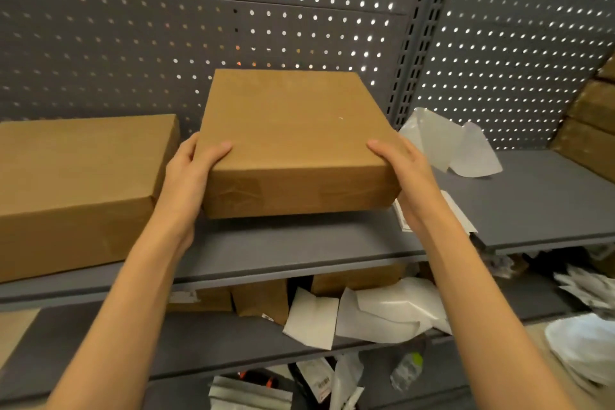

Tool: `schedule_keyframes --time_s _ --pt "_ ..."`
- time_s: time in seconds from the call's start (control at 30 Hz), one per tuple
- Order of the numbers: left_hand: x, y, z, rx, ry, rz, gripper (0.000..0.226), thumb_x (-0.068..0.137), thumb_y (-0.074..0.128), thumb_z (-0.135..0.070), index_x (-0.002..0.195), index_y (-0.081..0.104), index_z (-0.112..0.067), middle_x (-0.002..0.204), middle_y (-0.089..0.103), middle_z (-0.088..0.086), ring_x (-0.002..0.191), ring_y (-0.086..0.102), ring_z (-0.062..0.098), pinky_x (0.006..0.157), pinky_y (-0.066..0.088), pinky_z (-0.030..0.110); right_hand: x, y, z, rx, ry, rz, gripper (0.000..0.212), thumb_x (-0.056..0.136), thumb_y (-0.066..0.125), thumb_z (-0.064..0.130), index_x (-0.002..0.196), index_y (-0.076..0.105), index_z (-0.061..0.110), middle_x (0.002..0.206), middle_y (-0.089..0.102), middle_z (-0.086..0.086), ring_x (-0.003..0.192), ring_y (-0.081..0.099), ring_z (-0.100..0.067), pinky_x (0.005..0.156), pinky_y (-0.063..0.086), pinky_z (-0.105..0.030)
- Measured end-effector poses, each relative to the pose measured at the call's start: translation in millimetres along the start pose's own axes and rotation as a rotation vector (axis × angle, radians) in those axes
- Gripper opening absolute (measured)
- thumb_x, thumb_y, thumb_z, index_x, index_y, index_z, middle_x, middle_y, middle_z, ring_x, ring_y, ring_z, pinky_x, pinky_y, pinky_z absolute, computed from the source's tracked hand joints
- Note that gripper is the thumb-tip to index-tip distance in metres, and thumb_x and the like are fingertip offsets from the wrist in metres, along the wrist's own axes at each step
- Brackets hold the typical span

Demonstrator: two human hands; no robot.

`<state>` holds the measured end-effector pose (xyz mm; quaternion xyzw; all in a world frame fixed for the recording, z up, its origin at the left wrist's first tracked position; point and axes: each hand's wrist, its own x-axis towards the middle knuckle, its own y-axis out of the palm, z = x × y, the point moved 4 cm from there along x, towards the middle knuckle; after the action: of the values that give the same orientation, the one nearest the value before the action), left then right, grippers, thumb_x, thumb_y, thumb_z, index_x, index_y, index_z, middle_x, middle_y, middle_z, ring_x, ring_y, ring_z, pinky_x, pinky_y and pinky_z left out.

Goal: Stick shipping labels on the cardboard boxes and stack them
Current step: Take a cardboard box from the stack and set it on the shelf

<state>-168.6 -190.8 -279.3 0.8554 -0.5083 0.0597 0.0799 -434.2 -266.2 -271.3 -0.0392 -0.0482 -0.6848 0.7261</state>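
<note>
A person stands at a grey metal shelf (pixel 299 243) and holds a flat cardboard box (pixel 293 130) at its two near corners. The left hand (pixel 191 170) clasps the near left corner, thumb lying on the top face and fingers hidden round the side. The right hand (pixel 404 173) does the same at the near right corner, so each grip is closed on the box, with the box between them. Its near edge looks lifted just clear of the shelf, though I cannot tell whether the far edge rests on it.

No shipping label shows on the top face, only brown tape on the front. To my eye the box is being set down or drawn out for labelling. Doing that well means keeping it level and both hands even, so it does not twist.

A larger cardboard box (pixel 76 183) lies on the shelf just left of the held one. Crumpled white backing sheets (pixel 449 143) lie right of it.
</note>
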Motion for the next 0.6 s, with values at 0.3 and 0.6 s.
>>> schedule_keyframes --time_s 0.3,0.6 --pt "-10 1 21 0.039 -0.084 -0.087 0.048 0.089 0.055 -0.036 0.134 0.048 -0.023 0.118 0.055 -0.012 0.097 0.050 -0.002 0.073 0.036 0.021 9 -3 -22 0.006 0.021 0.048 0.056 0.082 0.067 0.035 0.134 0.049 0.025 0.122 0.059 0.008 0.109 0.055 -0.008 0.082 0.044 -0.023" --pt "-14 10 32 0.074 -0.161 -0.114 0.043 0.089 0.054 -0.032 0.129 0.055 -0.016 0.114 0.059 -0.009 0.094 0.052 -0.001 0.074 0.037 0.021 6 -7 -35 -0.002 0.092 0.094 0.050 0.085 0.065 0.033 0.131 0.047 0.028 0.112 0.057 0.016 0.098 0.054 0.002 0.069 0.042 -0.013"
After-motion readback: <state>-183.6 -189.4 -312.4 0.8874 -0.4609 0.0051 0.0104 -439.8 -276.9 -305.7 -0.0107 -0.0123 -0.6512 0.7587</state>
